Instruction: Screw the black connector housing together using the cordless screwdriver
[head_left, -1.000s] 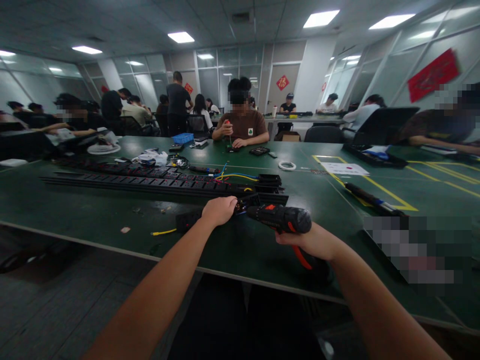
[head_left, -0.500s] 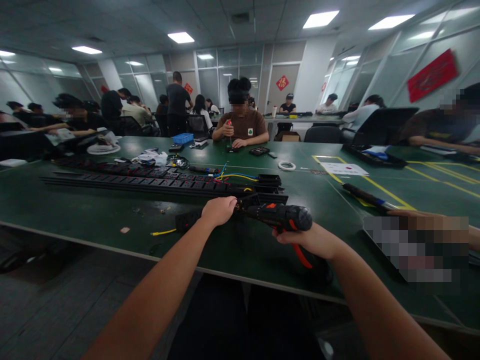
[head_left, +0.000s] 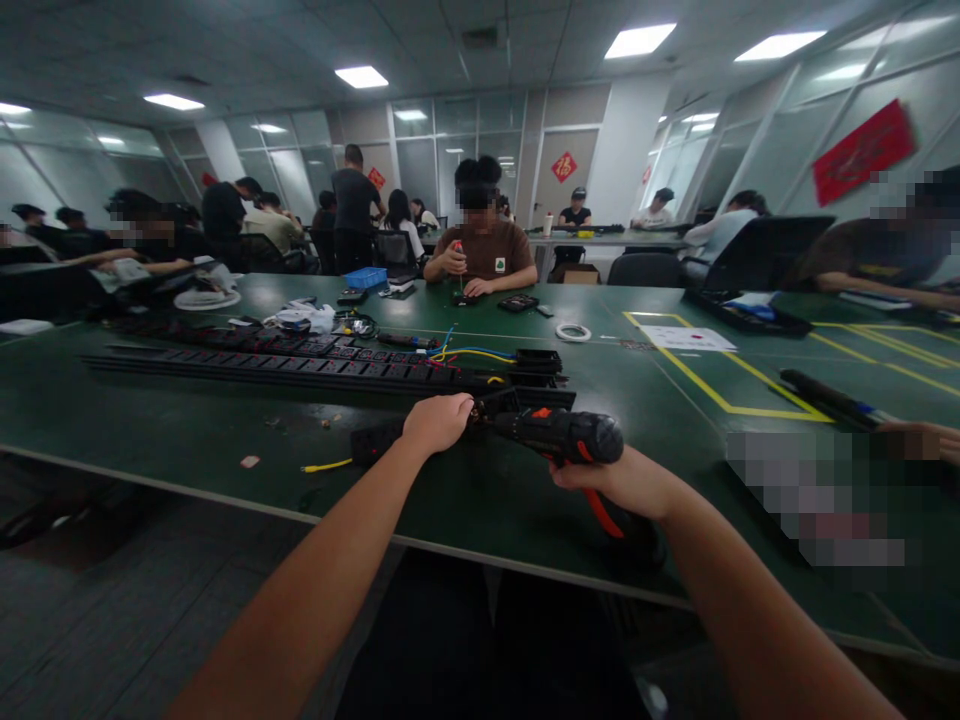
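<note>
My right hand (head_left: 619, 478) grips a black and orange cordless drill (head_left: 559, 432), its nose pointing left toward my left hand (head_left: 439, 422). The left fingers are closed around a black block (head_left: 371, 443), right at the drill's tip. A yellow wire (head_left: 330, 466) with a metal end sticks out of the block's left side. My hand covers most of the block, and the bit's tip is hard to make out. Just beyond lie long black power strips (head_left: 330, 368) with rows of sockets.
Blue and yellow wires (head_left: 472, 350), a white ring (head_left: 573, 332) and a blue basket (head_left: 365, 277) are farther back on the green table (head_left: 225, 430). Across it a person (head_left: 480, 250) holds a red-handled screwdriver. At right, a co-worker's hand (head_left: 919, 440) holds a dark tool.
The co-worker's hand and dark tool at right have moved away to the right. My hands and the drill have barely moved.
</note>
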